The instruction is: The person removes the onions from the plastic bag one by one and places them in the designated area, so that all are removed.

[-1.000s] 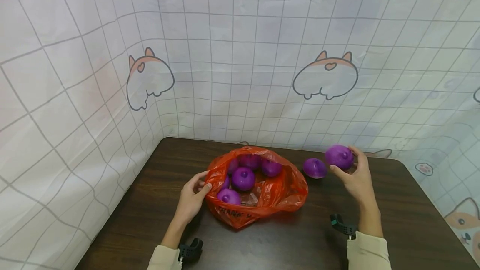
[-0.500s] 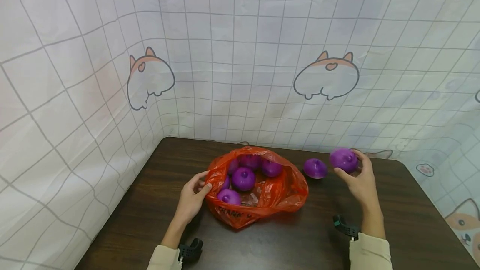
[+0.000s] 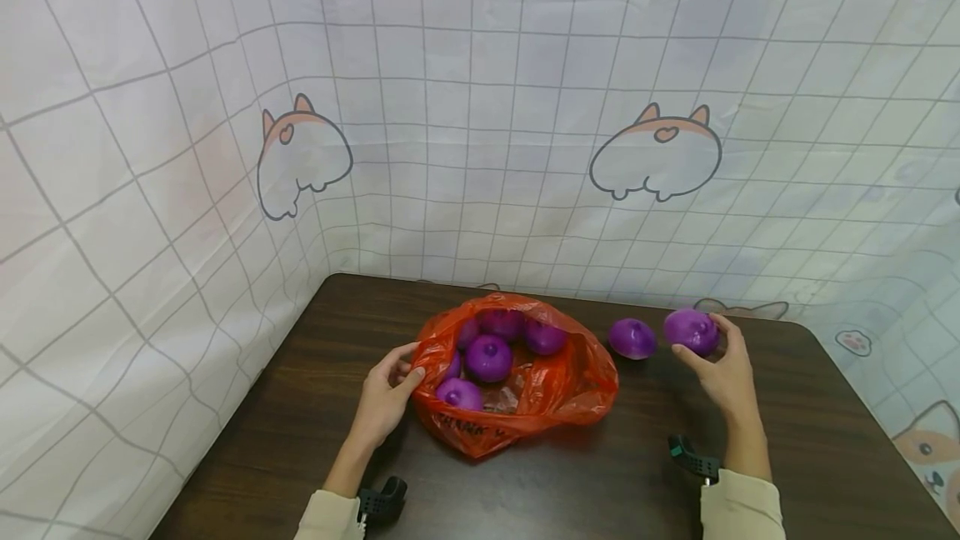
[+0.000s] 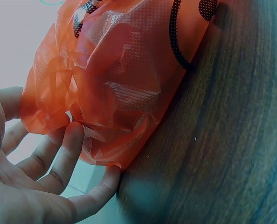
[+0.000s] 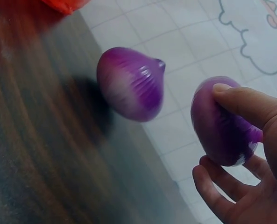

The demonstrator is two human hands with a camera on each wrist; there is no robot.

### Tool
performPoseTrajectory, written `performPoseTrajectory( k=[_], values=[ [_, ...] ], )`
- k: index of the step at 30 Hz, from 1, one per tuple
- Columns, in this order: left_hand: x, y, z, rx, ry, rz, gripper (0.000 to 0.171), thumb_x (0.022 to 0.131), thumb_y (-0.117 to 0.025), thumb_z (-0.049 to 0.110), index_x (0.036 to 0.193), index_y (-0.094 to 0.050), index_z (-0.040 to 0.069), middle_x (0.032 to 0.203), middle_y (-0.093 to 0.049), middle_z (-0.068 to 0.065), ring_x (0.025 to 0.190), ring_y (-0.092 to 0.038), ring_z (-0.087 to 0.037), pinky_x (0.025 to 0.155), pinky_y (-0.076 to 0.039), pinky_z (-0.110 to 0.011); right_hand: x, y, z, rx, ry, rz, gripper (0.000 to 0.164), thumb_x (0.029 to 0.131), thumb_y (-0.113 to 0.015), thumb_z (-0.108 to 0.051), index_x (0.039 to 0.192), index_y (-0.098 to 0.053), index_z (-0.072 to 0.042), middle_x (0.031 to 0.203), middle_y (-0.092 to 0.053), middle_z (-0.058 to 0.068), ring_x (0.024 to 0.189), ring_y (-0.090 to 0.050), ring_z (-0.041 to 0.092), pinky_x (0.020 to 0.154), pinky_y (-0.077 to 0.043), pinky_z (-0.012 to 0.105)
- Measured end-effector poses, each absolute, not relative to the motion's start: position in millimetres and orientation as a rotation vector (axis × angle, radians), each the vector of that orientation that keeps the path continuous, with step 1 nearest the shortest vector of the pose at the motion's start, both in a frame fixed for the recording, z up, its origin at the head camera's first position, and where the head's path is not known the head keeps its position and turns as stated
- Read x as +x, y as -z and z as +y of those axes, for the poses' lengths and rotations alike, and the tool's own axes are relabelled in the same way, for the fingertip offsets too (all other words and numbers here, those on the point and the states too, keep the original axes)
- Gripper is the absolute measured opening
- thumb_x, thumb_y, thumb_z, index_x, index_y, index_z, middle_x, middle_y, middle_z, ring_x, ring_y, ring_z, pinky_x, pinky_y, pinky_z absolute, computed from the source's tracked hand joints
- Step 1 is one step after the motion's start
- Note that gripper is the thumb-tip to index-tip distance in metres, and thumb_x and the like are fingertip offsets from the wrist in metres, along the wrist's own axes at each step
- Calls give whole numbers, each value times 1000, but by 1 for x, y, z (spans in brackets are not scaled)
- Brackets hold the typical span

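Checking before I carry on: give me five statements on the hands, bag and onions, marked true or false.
1. The right hand holds a purple onion. True.
2. The left hand grips the edge of the red bag. True.
3. The red bag is tied shut. False: its mouth is open, with several onions showing inside.
4. A loose onion lies on the table outside the bag. True.
5. The held onion is inside the bag. False: it is outside, in the right hand.
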State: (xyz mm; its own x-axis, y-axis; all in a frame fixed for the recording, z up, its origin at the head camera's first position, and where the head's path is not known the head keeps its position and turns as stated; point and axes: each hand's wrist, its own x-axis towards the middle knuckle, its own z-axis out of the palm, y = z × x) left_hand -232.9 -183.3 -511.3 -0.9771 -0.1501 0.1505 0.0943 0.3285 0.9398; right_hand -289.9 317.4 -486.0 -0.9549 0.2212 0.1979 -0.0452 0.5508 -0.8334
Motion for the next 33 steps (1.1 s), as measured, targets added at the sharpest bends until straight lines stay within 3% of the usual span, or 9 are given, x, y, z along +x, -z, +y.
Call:
performPoseTrajectory(
  k=[4, 14, 33],
  values=[
    [-234, 513, -184, 43, 1714, -2378, 38, 97, -70, 12, 134, -66, 19, 98, -63, -12, 85, -54, -18, 70, -45, -25, -292, 494, 320, -187, -1382, -2526, 90, 93, -76, -28, 161, -22, -8, 157, -33, 30, 125, -48, 43, 89, -42, 43],
    [-233, 512, -184, 42, 1721, -2378, 38, 97, -69, 12, 134, -66, 19, 98, -63, -12, 84, -55, -17, 70, -46, -25, -296, 508, 324, -247, -1401, -2550, 91, 92, -76, -27, 162, -21, -8, 159, -31, 28, 122, -45, 39, 92, -38, 48],
    [-232, 511, -184, 50, 1720, -2377, 38, 97, -69, 12, 134, -66, 18, 98, -63, -12, 84, -55, -18, 69, -46, -24, -303, 519, 325, -318, -1466, -2602, 94, 93, -75, -25, 163, -14, -6, 165, -22, 30, 146, -32, 51, 116, -28, 66]
  ],
)
